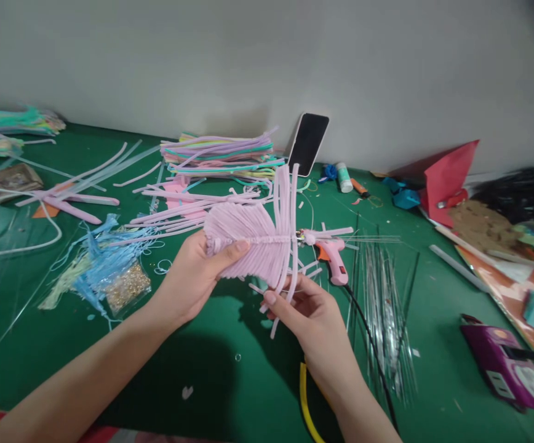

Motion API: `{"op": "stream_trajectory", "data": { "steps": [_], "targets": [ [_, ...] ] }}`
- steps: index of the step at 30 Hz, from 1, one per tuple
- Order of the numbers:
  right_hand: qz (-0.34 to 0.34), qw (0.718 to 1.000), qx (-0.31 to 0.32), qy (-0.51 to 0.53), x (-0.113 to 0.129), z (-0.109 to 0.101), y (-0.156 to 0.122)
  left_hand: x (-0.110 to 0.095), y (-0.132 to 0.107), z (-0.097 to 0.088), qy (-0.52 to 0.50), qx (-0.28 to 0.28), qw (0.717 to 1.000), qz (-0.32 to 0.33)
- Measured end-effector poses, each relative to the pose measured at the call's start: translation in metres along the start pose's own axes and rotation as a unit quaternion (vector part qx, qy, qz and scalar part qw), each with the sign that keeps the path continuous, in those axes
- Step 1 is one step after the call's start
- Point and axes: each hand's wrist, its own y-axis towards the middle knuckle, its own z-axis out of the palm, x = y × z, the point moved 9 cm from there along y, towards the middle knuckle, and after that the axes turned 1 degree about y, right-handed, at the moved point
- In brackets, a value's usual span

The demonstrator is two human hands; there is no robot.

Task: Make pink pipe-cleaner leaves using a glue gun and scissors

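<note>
A fan-shaped leaf of pale pink pipe cleaners (248, 240) is held up above the table. My left hand (193, 274) grips its rounded end, thumb flat across the ribbed centre. At the other end, long pipe-cleaner strands (293, 209) stick out upward and downward from the central stem. My right hand (313, 317) pinches the lower ends of these strands between thumb and fingers; some fingertips are hidden behind them. Just beyond the stem, a pink glue gun (336, 261) with an orange trigger lies on the table.
Pipe-cleaner bundles (221, 151) lie at the back beside a leaning phone (309, 141). Blue tassels (105, 246) and a bag of gold beads (126, 288) are left. Thin wires (384, 314), a black cord (371, 344) and a purple device (507, 366) lie right on the green table (165, 381).
</note>
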Motion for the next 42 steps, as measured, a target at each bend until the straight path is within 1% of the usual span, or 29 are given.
{"op": "stream_trajectory", "data": {
  "steps": [3, 5, 9, 11, 12, 13, 14, 15, 17, 19, 21, 25, 27, 29, 30, 32, 33, 34, 35, 37, 39, 42],
  "targets": [
    [0.003, 1.0, 0.004, -0.003, -0.002, 0.001, 0.001, 0.0, 0.0, 0.001, 0.012, 0.001, 1.0, -0.006],
    [0.014, 1.0, 0.015, 0.003, -0.003, 0.002, -0.001, -0.002, 0.001, -0.002, 0.022, -0.008, 1.0, -0.002],
    [0.029, 0.997, 0.067, 0.021, -0.003, -0.003, -0.006, -0.006, 0.006, -0.015, 0.018, -0.048, 0.999, -0.005],
    [0.019, 0.995, 0.091, 0.029, -0.001, -0.013, -0.008, -0.007, 0.009, -0.023, 0.015, -0.057, 0.998, -0.017],
    [0.009, 0.995, 0.091, 0.032, 0.0, -0.022, -0.009, -0.007, 0.011, -0.027, 0.015, -0.052, 0.998, -0.029],
    [-0.001, 0.995, 0.093, 0.033, 0.001, -0.03, -0.011, -0.006, 0.013, -0.029, 0.018, -0.039, 0.998, -0.046],
    [-0.027, 0.994, 0.092, 0.047, 0.005, -0.039, -0.012, -0.004, 0.014, -0.03, 0.025, -0.021, 0.997, -0.066],
    [-0.04, 0.995, 0.083, 0.049, 0.007, -0.048, -0.013, -0.002, 0.014, -0.03, 0.034, -0.002, 0.996, -0.085],
    [-0.037, 0.998, 0.035, 0.026, 0.006, -0.069, -0.015, -0.001, 0.015, -0.031, 0.051, 0.027, 0.993, -0.104],
    [-0.029, 0.999, 0.031, 0.012, 0.008, -0.08, -0.019, -0.004, 0.016, -0.03, 0.072, 0.042, 0.992, -0.096],
    [-0.033, 0.998, 0.05, 0.02, 0.013, -0.086, -0.022, -0.008, 0.017, -0.031, 0.1, 0.045, 0.991, -0.076],
    [-0.046, 0.994, 0.087, 0.046, 0.021, -0.095, -0.022, -0.016, 0.02, -0.038, 0.166, 0.03, 0.985, -0.04],
    [-0.033, 0.995, 0.088, 0.022, 0.017, -0.095, -0.019, -0.016, 0.019, -0.04, 0.193, 0.041, 0.979, -0.047],
    [-0.019, 0.995, 0.094, -0.014, 0.009, -0.085, -0.018, -0.013, 0.017, -0.038, 0.219, 0.064, 0.971, -0.066],
    [-0.014, 0.994, 0.101, -0.028, 0.005, -0.076, -0.018, -0.01, 0.016, -0.036, 0.23, 0.076, 0.967, -0.075],
    [0.008, 0.986, 0.166, -0.032, -0.004, -0.045, -0.022, -0.005, 0.013, -0.03, 0.251, 0.098, 0.959, -0.086],
    [0.026, 0.982, 0.185, -0.032, -0.008, -0.031, -0.024, -0.002, 0.012, -0.025, 0.256, 0.108, 0.957, -0.087],
    [0.047, 0.983, 0.174, -0.037, -0.012, -0.022, -0.025, 0.0, 0.011, -0.021, 0.256, 0.116, 0.956, -0.087],
    [0.07, 0.986, 0.145, -0.043, -0.015, -0.017, -0.025, 0.002, 0.011, -0.017, 0.247, 0.12, 0.958, -0.086],
    [0.085, 0.991, 0.094, -0.036, -0.016, -0.01, -0.024, 0.007, 0.011, -0.012, 0.197, 0.117, 0.969, -0.094],
    [0.079, 0.996, 0.034, -0.013, -0.013, -0.012, -0.021, 0.013, 0.012, -0.012, 0.118, 0.099, 0.981, -0.119],
    [0.056, 0.996, -0.058, 0.027, -0.01, -0.027, -0.016, 0.024, 0.013, -0.016, 0.006, 0.064, 0.984, -0.168]
  ]
}}
